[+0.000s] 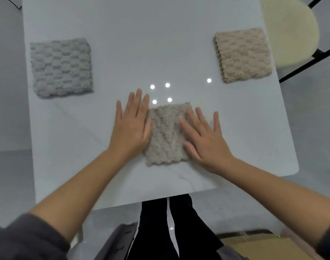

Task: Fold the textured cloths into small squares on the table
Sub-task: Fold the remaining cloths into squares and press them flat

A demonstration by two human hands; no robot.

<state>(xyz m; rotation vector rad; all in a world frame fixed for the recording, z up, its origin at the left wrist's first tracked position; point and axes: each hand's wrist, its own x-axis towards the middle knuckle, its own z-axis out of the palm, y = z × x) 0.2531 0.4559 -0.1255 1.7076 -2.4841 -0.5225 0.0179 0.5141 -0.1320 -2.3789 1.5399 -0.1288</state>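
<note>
Nearest you, your dark trousers (160, 231) show below the bench (123, 44) edge, with a brown cardboard box (263, 248) at your lower right. Both your forearms reach forward, grey sleeves pushed up. Your left hand (131, 126) lies flat with straight fingers, its thumb side against the left edge of the beige cloth (166, 134). Your right hand (203, 139) lies flat too, fingers spread, pressing on the cloth's right side. That cloth sits folded into a small square at the middle of the bench, close to you. Farther off, a folded grey cloth (62, 67) lies at the left and a folded tan cloth (242, 54) at the right, well apart. Beyond the right edge stands a cream stool (292, 34).
</note>
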